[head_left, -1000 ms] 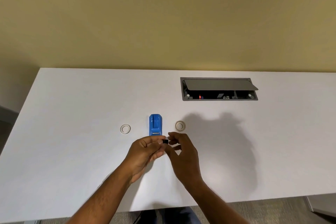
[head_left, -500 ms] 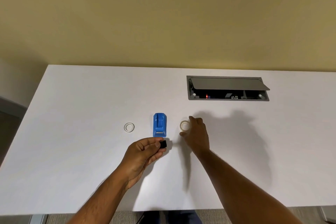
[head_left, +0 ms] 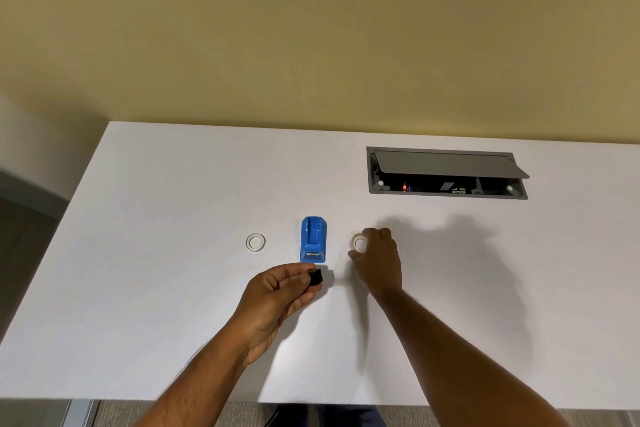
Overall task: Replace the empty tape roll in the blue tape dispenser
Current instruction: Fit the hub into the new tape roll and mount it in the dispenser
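The blue tape dispenser (head_left: 313, 239) stands on the white table (head_left: 156, 253), its slot bare. My left hand (head_left: 277, 295) hovers just in front of it and pinches a small black spool (head_left: 315, 277) between thumb and fingers. To the right of the dispenser a tape roll (head_left: 358, 241) rests on the table, with the thumb and fingers of my right hand (head_left: 377, 258) closed around its edge. Left of the dispenser lies another ring (head_left: 255, 242), thin and white, untouched.
A grey cable hatch (head_left: 446, 172) with its lid tilted open is set in the table at the back right. A yellow wall runs behind the table. The table's left edge and front edge are in view.
My right hand left the black spool, reached right and forward, and closed on the tape roll. My left hand kept the spool and stayed in place.
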{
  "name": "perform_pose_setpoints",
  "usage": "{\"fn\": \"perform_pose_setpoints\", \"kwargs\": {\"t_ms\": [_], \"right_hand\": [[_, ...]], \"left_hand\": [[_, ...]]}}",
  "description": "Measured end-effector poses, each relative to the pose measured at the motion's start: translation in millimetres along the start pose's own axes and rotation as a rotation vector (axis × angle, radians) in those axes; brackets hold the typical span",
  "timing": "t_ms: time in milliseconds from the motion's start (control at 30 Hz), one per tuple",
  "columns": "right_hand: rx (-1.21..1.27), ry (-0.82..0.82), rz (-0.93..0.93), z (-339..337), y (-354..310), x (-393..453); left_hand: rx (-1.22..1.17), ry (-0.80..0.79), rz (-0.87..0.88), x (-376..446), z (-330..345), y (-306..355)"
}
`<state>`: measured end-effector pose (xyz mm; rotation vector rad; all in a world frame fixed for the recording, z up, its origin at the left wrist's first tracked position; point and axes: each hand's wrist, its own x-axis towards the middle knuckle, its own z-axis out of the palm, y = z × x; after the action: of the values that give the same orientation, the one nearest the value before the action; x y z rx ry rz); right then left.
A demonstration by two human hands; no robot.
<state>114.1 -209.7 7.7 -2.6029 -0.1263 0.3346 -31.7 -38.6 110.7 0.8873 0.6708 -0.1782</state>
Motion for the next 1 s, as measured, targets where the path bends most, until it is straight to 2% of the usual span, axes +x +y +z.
{"fn": "perform_pose_setpoints", "kwargs": {"t_ms": [133, 300, 533, 1000], "right_hand": [[0.284, 0.005, -0.023, -36, -28, -24], [0.544, -0.059, -0.197, -101, -70, -83], [0.433, -0.018, -0.417, -135, -107, -120], [0.342, 0.03, -0.42, -145, -118, -130]], "left_hand": [[-0.065, -0.024, 0.014, -2, 3, 7], [-0.174, -0.067, 0.012, -5, 10, 20], [-0.276, -0.21, 0.041, -9, 22, 33], [-0.277, -0.275, 0.068, -19, 36, 33]]}}
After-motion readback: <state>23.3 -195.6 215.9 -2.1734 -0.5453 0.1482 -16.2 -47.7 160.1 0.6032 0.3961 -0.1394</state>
